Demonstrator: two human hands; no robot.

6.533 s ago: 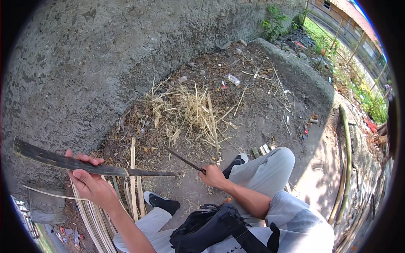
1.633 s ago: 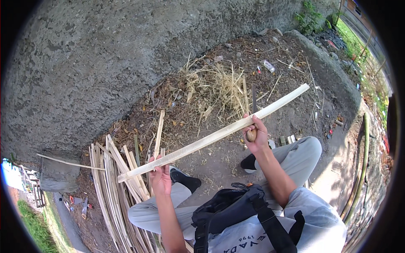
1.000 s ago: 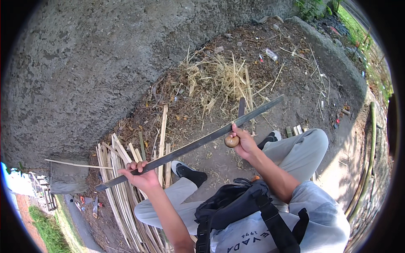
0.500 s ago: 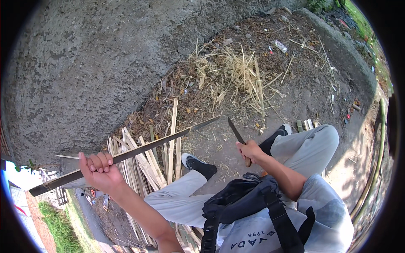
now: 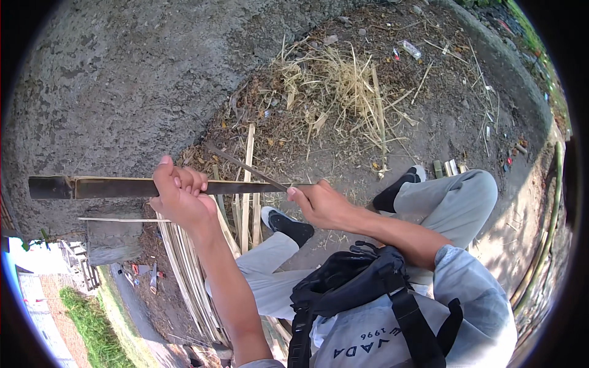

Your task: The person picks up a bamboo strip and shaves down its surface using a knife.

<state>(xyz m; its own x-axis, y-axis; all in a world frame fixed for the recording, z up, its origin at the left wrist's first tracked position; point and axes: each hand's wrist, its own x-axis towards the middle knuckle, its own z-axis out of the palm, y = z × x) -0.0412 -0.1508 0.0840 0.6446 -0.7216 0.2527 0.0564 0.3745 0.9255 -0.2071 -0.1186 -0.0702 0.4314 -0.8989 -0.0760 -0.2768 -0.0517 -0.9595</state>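
Head view: L hand [image 5: 187, 199] was closed tight, fingers curled round the dark strip [image 5: 116, 188], approx mid-length; strip lay near-level across the front, its L end well out past the fist. R hand [image 5: 325, 205] was closed too, nr the strip's R end, gripping a knife [image 5: 242, 164], handle hidden in the fist. Blade pointed up-L & crossed the strip btwn the 2 hands; couldn't tell if it touched.

Just beyond/below: pile of pale strips [image 5: 184, 264] to the L, upper end partly blocked by L hand + strip; a black bag [image 5: 350, 282] across the lap; dark shoes [image 5: 291, 230] on the dirt either side.

Further out: straw heap [image 5: 331, 86] ahead, clear plastic bottle [image 5: 411, 49] past it, rough grey wall [image 5: 135, 92] upper L, saw [image 5: 153, 277] on the ground far L, green pole [image 5: 546, 227] far R.
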